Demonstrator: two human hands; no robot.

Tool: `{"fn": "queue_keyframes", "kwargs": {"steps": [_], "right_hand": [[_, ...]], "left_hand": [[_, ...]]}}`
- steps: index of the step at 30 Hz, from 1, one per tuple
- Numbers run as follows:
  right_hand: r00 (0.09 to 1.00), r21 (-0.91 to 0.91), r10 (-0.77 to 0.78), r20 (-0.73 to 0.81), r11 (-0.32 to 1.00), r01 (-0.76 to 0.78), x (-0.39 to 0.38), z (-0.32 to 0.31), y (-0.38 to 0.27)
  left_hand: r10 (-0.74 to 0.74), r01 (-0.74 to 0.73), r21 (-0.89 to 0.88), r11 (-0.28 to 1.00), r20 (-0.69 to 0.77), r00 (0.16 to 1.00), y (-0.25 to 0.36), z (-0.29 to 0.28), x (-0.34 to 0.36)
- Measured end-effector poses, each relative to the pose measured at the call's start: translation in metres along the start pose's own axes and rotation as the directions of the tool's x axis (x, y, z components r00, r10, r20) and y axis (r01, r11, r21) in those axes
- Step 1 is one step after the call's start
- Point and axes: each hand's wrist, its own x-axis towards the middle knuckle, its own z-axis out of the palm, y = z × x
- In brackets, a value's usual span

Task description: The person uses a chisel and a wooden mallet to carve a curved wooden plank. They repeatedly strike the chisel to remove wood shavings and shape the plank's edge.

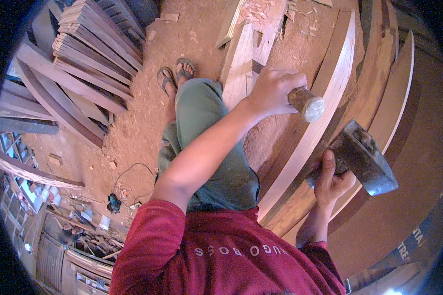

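Maroon of shirt (221, 233), grips a dark block-headed hammer (366, 160) in the right hand (332, 181), fingers wrapped round its handle. Holds a wooden-handled chisel (300, 99) in the closed left hand (279, 89), whitish butt turned up, by a pale beam (238, 71). Has curved planks (325, 101) lying to the right, shavings (261, 14) on the beam's far end, dark timbers (96, 56) stacked across the floor (135, 115) at left.

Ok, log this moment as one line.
Left hand: grips chisel; right hand: holds hammer, apart from chisel; nearby: pale timber, wood shavings
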Motion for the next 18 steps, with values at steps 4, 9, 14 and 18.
{"fn": "queue_keyframes", "kwargs": {"steps": [4, 9, 14, 18], "right_hand": [[0.995, 0.100, -0.048, -0.087, 0.993, 0.056, -0.008, 0.002, 0.014], [0.996, 0.196, 0.036, -0.084, 0.980, -0.019, -0.009, 0.004, 0.023], [0.991, 0.235, 0.111, -0.070, 0.968, -0.092, -0.010, 0.009, 0.026], [0.992, 0.282, 0.112, -0.054, 0.955, -0.092, -0.010, 0.011, 0.029]], "left_hand": [[0.176, -0.180, 0.047, 0.982, 0.079, 0.981, 0.021, -0.003, -0.015], [0.154, -0.145, 0.106, 0.984, -0.090, 0.984, 0.011, 0.007, -0.004], [0.084, -0.082, 0.060, 0.995, -0.031, 0.996, -0.006, 0.009, 0.008], [0.075, -0.074, 0.031, 0.997, -0.025, 0.997, -0.003, 0.010, 0.008]]}}
